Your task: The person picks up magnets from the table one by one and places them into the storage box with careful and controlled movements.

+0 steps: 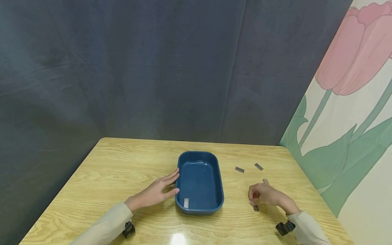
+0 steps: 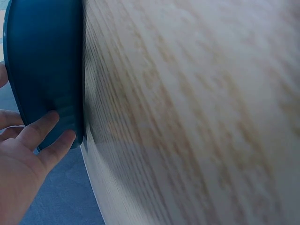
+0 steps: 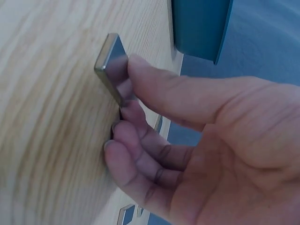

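Observation:
A deep blue rectangular tray (image 1: pixel 200 212) stands on the table. My left hand (image 1: pixel 156 191) rests against its left side, fingers extended. In the left wrist view, fingertips touch the tray's outer wall (image 2: pixel 51 56). One small flat silver metal block (image 1: pixel 186 203) lies inside, at the near left corner. To the right of the tray, my right hand (image 1: pixel 266 194) pinches another silver metal block (image 3: pixel 115 68) between thumb and index finger, close to the tabletop. The block is tilted in the right wrist view. The remaining fingers are curled beneath it.
Two similar blocks lie beyond my right hand, a left one (image 1: pixel 240 169) and a right one (image 1: pixel 258 166). Another block (image 1: pixel 265 181) shows just behind that hand. The wooden table (image 1: pixel 131 160) meets a dark curtain (image 1: pixel 165 75) at the back and a tulip-patterned wall (image 1: pixel 346 143) on the right.

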{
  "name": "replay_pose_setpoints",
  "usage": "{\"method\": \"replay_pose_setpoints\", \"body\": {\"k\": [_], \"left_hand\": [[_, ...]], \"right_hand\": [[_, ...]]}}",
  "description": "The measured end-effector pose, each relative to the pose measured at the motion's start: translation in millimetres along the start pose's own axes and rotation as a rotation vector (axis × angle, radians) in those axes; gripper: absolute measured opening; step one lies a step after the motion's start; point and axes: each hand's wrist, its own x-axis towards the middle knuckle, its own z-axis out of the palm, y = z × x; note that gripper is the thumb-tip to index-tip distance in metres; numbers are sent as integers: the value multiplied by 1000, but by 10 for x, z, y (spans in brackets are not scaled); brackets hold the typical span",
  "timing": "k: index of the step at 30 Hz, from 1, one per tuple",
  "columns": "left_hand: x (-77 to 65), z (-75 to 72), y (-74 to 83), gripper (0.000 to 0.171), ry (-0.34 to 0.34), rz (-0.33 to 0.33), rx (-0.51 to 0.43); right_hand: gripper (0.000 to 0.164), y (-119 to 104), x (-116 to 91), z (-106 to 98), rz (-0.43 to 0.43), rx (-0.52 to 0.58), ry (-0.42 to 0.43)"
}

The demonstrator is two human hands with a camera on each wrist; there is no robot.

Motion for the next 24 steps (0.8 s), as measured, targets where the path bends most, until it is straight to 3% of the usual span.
{"method": "replay_pose_setpoints", "body": {"k": [24], "left_hand": [[1, -10, 3, 70, -3, 1, -2]], "right_hand": [[10, -36, 30, 28, 101, 80, 32]]}}
